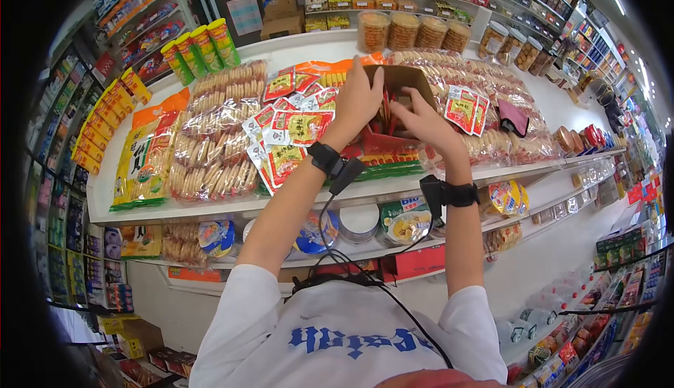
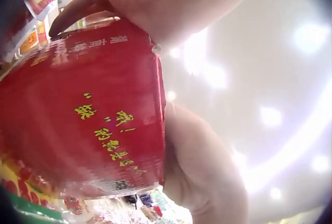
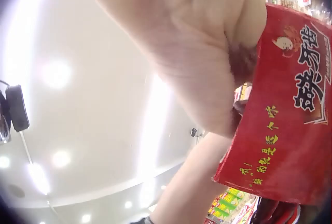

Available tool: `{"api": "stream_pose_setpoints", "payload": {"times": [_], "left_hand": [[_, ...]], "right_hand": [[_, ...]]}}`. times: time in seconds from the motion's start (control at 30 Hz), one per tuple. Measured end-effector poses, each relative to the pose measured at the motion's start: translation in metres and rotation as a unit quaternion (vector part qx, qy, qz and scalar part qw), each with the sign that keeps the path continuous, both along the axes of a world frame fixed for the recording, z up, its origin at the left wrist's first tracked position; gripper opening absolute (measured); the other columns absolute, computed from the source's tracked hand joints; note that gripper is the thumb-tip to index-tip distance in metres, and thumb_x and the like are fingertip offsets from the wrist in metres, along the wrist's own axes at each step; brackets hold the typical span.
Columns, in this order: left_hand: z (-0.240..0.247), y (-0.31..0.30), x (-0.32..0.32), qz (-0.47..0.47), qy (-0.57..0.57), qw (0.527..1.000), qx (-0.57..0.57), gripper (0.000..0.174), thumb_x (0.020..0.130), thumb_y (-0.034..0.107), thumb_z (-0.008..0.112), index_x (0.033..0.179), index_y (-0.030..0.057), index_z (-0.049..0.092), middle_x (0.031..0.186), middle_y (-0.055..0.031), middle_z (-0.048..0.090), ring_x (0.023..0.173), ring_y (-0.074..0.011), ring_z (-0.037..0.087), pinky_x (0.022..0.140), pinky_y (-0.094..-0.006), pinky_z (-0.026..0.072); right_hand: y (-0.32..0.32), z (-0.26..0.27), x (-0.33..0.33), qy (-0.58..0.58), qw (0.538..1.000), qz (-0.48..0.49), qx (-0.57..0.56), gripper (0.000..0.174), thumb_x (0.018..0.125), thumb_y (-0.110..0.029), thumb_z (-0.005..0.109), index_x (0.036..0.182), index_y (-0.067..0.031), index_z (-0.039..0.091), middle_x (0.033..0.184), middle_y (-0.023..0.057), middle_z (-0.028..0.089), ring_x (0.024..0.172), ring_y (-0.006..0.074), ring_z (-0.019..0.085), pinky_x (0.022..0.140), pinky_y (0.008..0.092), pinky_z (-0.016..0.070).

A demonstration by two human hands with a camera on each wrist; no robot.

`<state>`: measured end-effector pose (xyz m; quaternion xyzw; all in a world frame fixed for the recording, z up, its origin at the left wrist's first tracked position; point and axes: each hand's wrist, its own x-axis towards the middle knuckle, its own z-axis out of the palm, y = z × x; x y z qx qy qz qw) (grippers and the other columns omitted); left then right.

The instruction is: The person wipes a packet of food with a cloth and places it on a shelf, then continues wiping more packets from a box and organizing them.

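Note:
A red cardboard box [image 1: 415, 75] with a brown inside stands open-topped over the snack packs at the middle of the shelf. My left hand [image 1: 357, 107] grips its left wall, fingers outside and thumb at the rim. In the left wrist view, the red box side [image 2: 83, 105] bears yellow lettering. My right hand [image 1: 428, 122] reaches into the box from the right, beside red packets [image 1: 385, 110] inside. In the right wrist view its fingers go behind the box wall [image 3: 280, 105]; I cannot tell whether they pinch a packet. Red-and-white snack packets [image 1: 300, 127] lie heaped left of the box.
Two more such packets [image 1: 465, 110] lie at the right on bagged round crackers [image 1: 491, 82]. Clear tubs of biscuits [image 1: 404, 31] line the back, green-and-yellow canisters [image 1: 203, 47] the back left. Bowl noodles [image 1: 406, 221] sit on the shelf below the white front edge [image 1: 232, 211].

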<state>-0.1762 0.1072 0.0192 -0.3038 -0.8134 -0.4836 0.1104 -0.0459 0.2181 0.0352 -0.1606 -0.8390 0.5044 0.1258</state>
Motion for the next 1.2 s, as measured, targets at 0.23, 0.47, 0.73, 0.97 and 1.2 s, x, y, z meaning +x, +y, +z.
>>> {"api": "stream_pose_setpoints", "payload": {"times": [0.23,0.47,0.73,0.97,1.2], "left_hand": [[-0.018,-0.019,-0.015,-0.270,-0.291,0.906,0.149,0.074,0.087,0.013,0.075,0.149,-0.0022,0.038,0.132,-0.0129,0.062,0.117,-0.0205,0.061,0.102,-0.0330,0.0468],[0.007,-0.049,-0.014,-0.383,-0.285,0.879,-0.004,0.115,0.072,0.002,0.083,0.161,0.0050,0.011,0.148,-0.0127,0.047,0.130,-0.0208,0.052,0.109,-0.0313,0.0418],[0.019,-0.058,-0.010,-0.375,-0.254,0.884,-0.119,0.119,0.067,0.001,0.073,0.163,0.0037,0.003,0.152,-0.0174,0.038,0.136,-0.0234,0.042,0.110,-0.0315,0.0393],[-0.009,-0.046,0.011,-0.303,-0.127,0.943,-0.057,0.110,0.071,-0.003,0.064,0.162,-0.0006,0.002,0.156,-0.0235,0.036,0.144,-0.0282,0.038,0.118,-0.0322,0.0321],[-0.011,-0.048,0.019,-0.337,-0.129,0.932,0.040,0.102,0.081,0.001,0.062,0.163,0.0022,0.000,0.154,-0.0240,0.038,0.142,-0.0281,0.041,0.117,-0.0360,0.0350]], "right_hand": [[0.004,-0.017,0.009,0.029,0.990,0.011,0.134,0.036,0.093,-0.019,0.068,0.120,0.0004,0.053,0.095,0.0171,0.071,0.088,0.0277,0.071,0.079,0.0388,0.0549],[-0.002,-0.015,0.019,-0.084,0.978,0.042,0.186,0.048,0.085,-0.017,0.076,0.119,0.0049,0.049,0.099,0.0254,0.071,0.096,0.0354,0.072,0.083,0.0437,0.0549],[-0.014,-0.004,0.025,-0.016,0.991,0.040,0.128,0.047,0.091,-0.022,0.071,0.124,0.0062,0.051,0.113,0.0328,0.067,0.109,0.0444,0.067,0.091,0.0443,0.0520],[-0.014,-0.030,0.020,0.006,0.983,-0.044,0.181,0.039,0.100,-0.014,0.055,0.131,0.0058,0.040,0.103,0.0356,0.067,0.102,0.0532,0.063,0.086,0.0553,0.0498],[-0.027,-0.020,0.010,-0.078,0.961,-0.026,0.263,0.046,0.095,-0.016,0.059,0.124,0.0136,0.041,0.091,0.0410,0.065,0.093,0.0539,0.066,0.081,0.0569,0.0531]]}}
